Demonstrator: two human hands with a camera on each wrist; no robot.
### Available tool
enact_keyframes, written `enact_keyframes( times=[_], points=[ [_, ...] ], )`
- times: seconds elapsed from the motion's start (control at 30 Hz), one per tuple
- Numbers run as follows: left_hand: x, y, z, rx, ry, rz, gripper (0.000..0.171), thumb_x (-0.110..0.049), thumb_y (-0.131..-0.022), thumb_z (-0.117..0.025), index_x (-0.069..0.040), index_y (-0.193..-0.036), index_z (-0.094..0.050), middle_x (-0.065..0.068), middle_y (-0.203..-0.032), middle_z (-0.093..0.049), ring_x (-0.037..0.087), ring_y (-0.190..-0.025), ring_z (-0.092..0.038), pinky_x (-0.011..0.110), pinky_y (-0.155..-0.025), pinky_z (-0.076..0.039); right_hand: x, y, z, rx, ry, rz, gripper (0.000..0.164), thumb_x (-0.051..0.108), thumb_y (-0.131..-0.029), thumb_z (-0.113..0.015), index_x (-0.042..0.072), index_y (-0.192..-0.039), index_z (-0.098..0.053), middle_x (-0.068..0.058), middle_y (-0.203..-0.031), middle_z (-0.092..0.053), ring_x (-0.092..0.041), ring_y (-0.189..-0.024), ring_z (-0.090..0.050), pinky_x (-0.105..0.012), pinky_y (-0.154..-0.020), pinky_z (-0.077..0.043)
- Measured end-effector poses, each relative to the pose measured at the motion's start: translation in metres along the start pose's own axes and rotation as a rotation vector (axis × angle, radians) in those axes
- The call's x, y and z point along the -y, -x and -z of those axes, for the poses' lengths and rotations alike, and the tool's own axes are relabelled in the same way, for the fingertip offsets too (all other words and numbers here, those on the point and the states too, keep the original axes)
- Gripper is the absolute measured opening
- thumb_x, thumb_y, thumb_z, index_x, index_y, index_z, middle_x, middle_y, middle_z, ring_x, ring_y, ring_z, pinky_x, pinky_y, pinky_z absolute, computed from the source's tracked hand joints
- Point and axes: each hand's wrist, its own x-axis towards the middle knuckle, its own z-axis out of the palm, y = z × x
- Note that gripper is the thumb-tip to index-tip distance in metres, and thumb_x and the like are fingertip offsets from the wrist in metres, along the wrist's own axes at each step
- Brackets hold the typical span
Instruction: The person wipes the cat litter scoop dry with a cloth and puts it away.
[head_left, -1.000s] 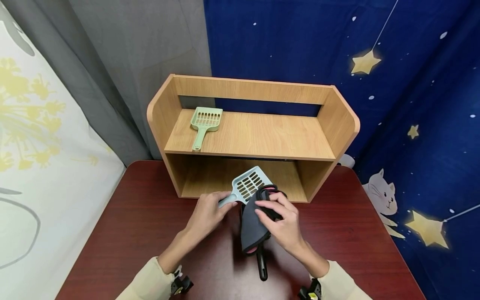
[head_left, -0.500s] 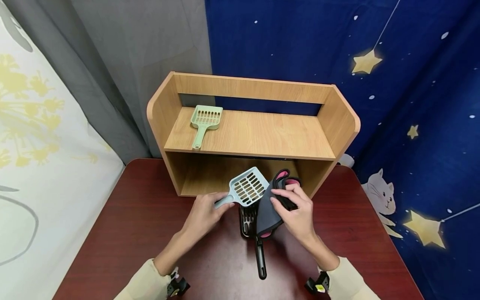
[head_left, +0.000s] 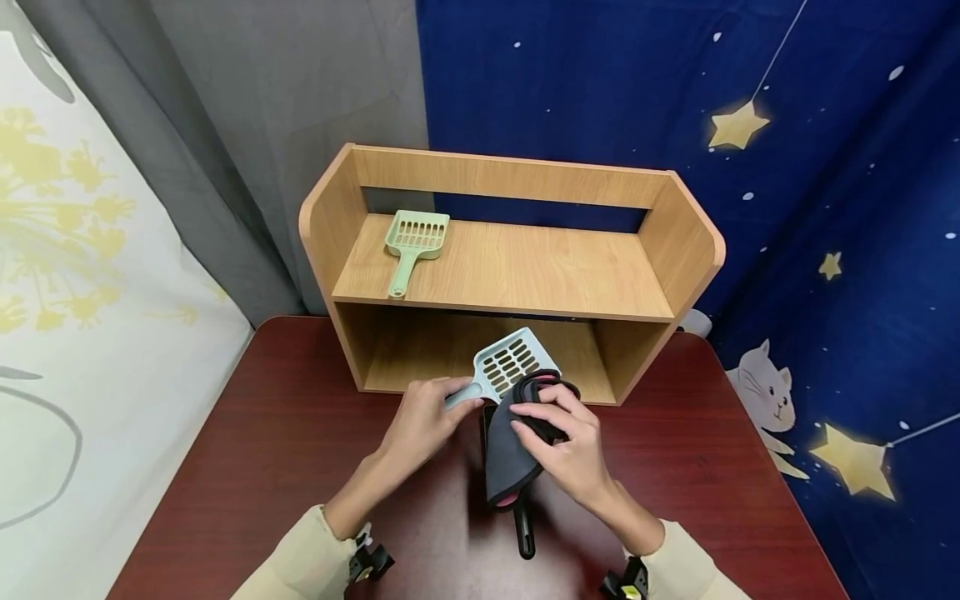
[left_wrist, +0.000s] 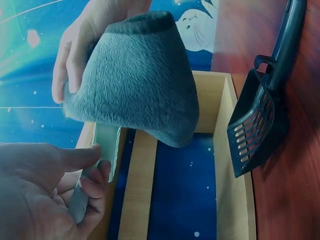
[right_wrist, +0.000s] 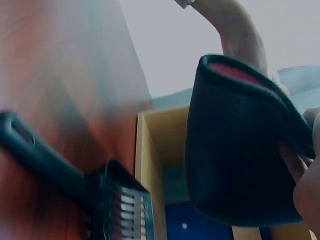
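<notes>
My left hand (head_left: 423,421) pinches the handle of a light blue litter scoop (head_left: 512,360), its slotted head raised toward the right in front of the shelf. A grey cloth (head_left: 508,457) with black trim and pink lining, bunched and folded, is gripped in my right hand (head_left: 567,437). In the head view it overlaps the lower right of the scoop head; the left wrist view shows the fuzzy cloth (left_wrist: 142,80) over the scoop's far end. Beneath the cloth, a black litter scoop (head_left: 524,533) lies on the table, its head mostly hidden from above; both wrist views show its slots.
A two-tier wooden shelf (head_left: 502,310) stands at the back of the dark red table (head_left: 292,467). On its upper board, at the left, lies a pale green litter scoop (head_left: 416,237). Grey and blue curtains hang behind, with a white patterned one at the left.
The cloth swung right, off the blue scoop and partly uncovering the black one, then came back left over both. The blue scoop shifted slightly up and right, still in my left hand.
</notes>
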Motion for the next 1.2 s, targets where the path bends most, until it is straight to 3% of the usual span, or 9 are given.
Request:
enact_keyframes(
  times=[0.27, 0.47, 0.63, 0.83, 1.2],
  points=[
    [0.001, 0.006, 0.010, 0.035, 0.005, -0.001, 0.028, -0.010, -0.088, -0.086, -0.001, -0.113, -0.081, 0.009, -0.100, -0.080, 0.011, -0.078, -0.068, 0.028, -0.068, -0.055, -0.020, -0.004, 0.038, -0.112, 0.078, -0.147, 0.033, -0.023, -0.068, -0.083, -0.005, -0.097, -0.080, -0.018, -0.091, -0.066, -0.017, -0.093, -0.062, -0.015, -0.084, -0.050],
    [-0.001, 0.006, 0.017, 0.062, 0.013, -0.015, 0.028, -0.009, -0.087, -0.087, 0.000, -0.113, -0.081, 0.009, -0.100, -0.080, 0.010, -0.077, -0.065, 0.025, -0.067, -0.053, -0.012, -0.011, 0.058, -0.113, 0.079, -0.214, 0.032, -0.024, -0.070, -0.082, -0.007, -0.097, -0.080, -0.019, -0.089, -0.065, -0.014, -0.088, -0.060, -0.013, -0.075, -0.049],
    [-0.003, 0.004, 0.024, 0.072, 0.001, -0.041, 0.030, -0.010, -0.087, -0.087, 0.003, -0.113, -0.080, 0.012, -0.103, -0.080, 0.013, -0.081, -0.069, 0.030, -0.070, -0.057, 0.007, -0.026, 0.067, -0.074, 0.067, -0.228, 0.028, -0.026, -0.070, -0.079, -0.012, -0.095, -0.077, -0.023, -0.087, -0.064, -0.015, -0.088, -0.061, -0.013, -0.076, -0.049],
    [-0.009, -0.007, 0.041, 0.054, -0.036, -0.077, 0.031, -0.011, -0.088, -0.087, 0.004, -0.113, -0.079, 0.012, -0.103, -0.080, 0.016, -0.084, -0.071, 0.036, -0.072, -0.059, 0.001, -0.025, 0.086, -0.009, 0.090, -0.223, 0.030, -0.027, -0.070, -0.078, -0.011, -0.095, -0.078, -0.022, -0.087, -0.064, -0.014, -0.091, -0.060, -0.014, -0.079, -0.048],
    [-0.025, -0.042, 0.073, 0.039, -0.046, -0.100, 0.034, -0.008, -0.094, -0.080, 0.008, -0.124, -0.074, 0.018, -0.113, -0.077, 0.023, -0.092, -0.073, 0.041, -0.078, -0.061, -0.047, 0.002, 0.124, 0.157, 0.145, -0.339, 0.032, -0.025, -0.075, -0.080, -0.003, -0.099, -0.080, -0.016, -0.100, -0.067, -0.012, -0.110, -0.061, -0.012, -0.093, -0.046]
  ],
)
